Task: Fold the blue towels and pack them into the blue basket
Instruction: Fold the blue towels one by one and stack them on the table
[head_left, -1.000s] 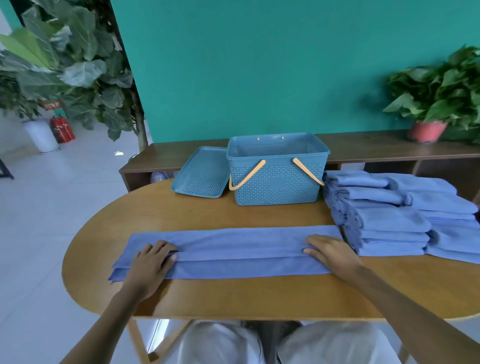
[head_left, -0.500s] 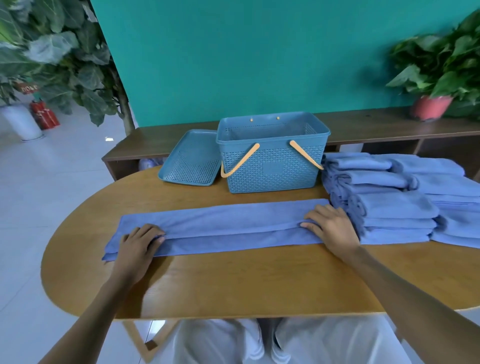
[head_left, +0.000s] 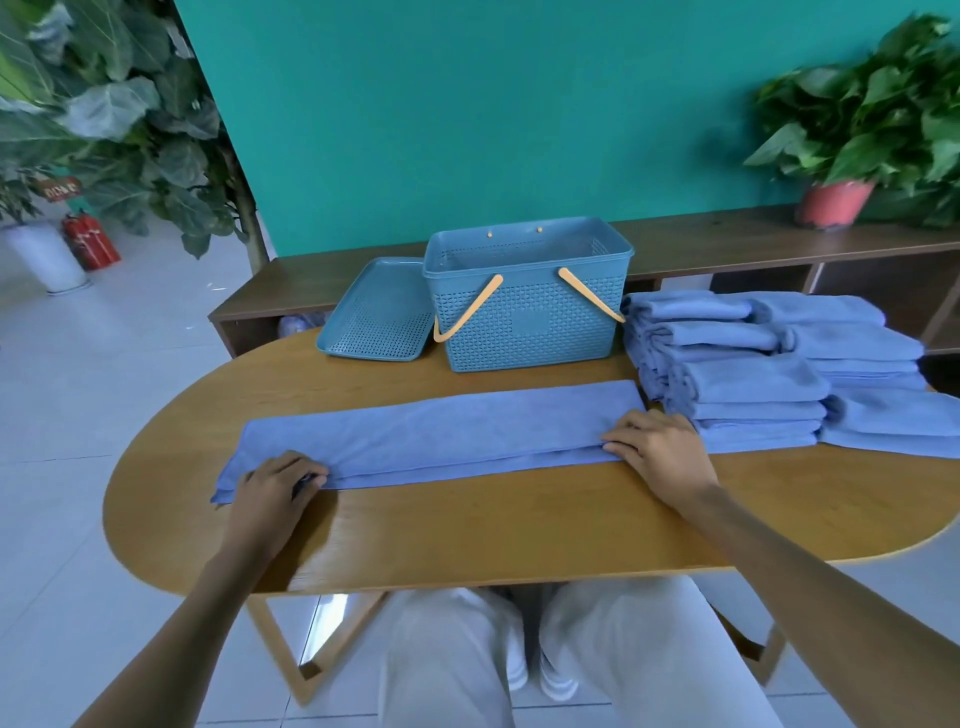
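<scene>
While the surface (head_left: 519, 525) carries a blue towel (head_left: 441, 431) folded into a long strip, the left hand (head_left: 275, 488) pinches its near-left end and the right hand (head_left: 660, 452) lies flat and relaxed on its right end. Folding is under way; next, likely, end over end. Beyond both hands stands the blue basket (head_left: 530, 322), seemingly empty.

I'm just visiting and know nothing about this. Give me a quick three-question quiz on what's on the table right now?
1. True or false: the blue basket has its lid on.
2. Which side of the basket is the stack of folded towels on, as the person sees it: A left, B right?
3. Fill in: both hands, left and right, touch the ends of a long folded ____.

Key: 1 false, the lid leans beside it; 2 B; 3 towel.
</scene>
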